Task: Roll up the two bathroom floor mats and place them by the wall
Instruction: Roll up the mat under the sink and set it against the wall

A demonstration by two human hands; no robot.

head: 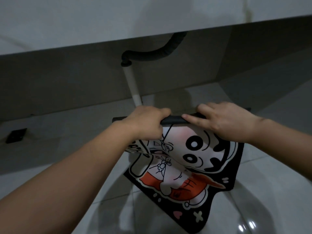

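Note:
A black bath mat [190, 168] printed with a cartoon face lies on the tiled floor, its far edge curled into a thin black roll [175, 119]. My left hand [148, 124] grips the roll from above at its left part. My right hand [224, 120] presses on the roll's right part, fingers spread over it. The unrolled part of the mat lifts and buckles toward me. Only one mat is in view.
A white counter [118, 22] overhangs the far side, with a black corrugated hose [152, 53] and a white drain pipe [133, 85] beneath it. A dark floor drain [16, 135] sits at the left. Grey wall base runs behind the roll; glossy tiles surround the mat.

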